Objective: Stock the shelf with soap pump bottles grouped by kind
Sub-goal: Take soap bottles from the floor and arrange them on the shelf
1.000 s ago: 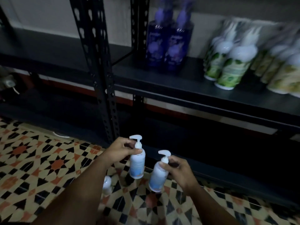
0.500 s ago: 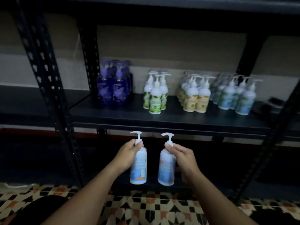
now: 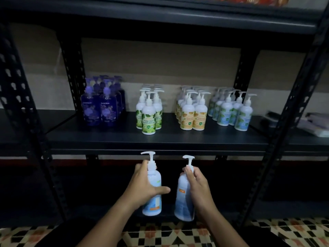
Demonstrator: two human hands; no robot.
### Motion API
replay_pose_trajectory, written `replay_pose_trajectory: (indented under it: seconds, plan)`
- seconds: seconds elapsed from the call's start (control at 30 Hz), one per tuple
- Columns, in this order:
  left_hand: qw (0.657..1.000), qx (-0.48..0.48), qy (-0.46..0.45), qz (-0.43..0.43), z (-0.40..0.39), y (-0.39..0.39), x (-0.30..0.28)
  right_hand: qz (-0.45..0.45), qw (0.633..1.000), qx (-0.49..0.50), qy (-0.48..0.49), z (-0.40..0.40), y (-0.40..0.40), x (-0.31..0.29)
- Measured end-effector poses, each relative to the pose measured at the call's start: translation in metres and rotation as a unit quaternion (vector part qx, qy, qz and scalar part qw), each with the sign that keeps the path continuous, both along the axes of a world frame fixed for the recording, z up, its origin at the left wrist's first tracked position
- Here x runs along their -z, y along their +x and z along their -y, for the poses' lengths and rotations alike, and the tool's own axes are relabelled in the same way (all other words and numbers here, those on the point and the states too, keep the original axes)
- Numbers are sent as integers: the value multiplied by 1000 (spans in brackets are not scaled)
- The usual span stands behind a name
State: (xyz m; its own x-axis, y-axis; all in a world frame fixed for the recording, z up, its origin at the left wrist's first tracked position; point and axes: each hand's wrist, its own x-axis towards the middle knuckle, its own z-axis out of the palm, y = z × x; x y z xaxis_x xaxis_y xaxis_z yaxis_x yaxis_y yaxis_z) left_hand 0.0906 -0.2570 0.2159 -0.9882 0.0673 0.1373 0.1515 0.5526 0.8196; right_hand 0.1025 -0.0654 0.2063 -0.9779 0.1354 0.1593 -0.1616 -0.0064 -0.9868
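Head view: left hand [image 3: 142,186] grips the left blue bottle [image 3: 153,193] round its upper body, fingers wrapped behind it, thumb stretched across the front toward 3 o'clock. Bottle is upright, white pump nozzle pointing to 9 o'clock. Right hand [image 3: 197,188] holds the right blue bottle [image 3: 183,198] from its 3 o'clock side, fingers curled at the neck and shoulder; bottle tilts slightly, nozzle also toward 9 o'clock. The two bottles are near each other, not touching, both in the air in front of and below the front edge of the middle shelf [image 3: 160,139].

On that shelf, four groups from 9 to 3 o'clock: purple bottles [image 3: 102,107] at the 9 o'clock end, green-label bottles [image 3: 149,114] next, orange-label bottles [image 3: 193,113] after them, blue-green-label bottles [image 3: 231,111] toward 3 o'clock. Groups stand apart, all upright. One green-label bottle stands forward of its group.

Held bottles sit at 6 o'clock from the green and orange groups. Black slotted uprights [image 3: 21,97] frame the rack. Flat packets [image 3: 313,123], blurred, lie on the shelf at far 3 o'clock. Patterned tile floor [image 3: 284,232] at 6 o'clock.
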Motion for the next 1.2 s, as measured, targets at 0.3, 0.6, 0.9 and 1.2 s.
replay_pose_trajectory:
  seconds: [0.3,0.6,0.9,1.2]
  plan:
    - [987,-38,153,-21,-1,-3,2,14,996,-14,86,-13,0,1]
    - [949,96,293,61,-4,9,-7,-26,996,29,80,-23,3,1]
    - [961,68,266,37,-13,12,-7,-61,997,0,43,-19,11,-8]
    - [973,35,229,6,-8,9,-2,-28,994,15,108,-15,5,1]
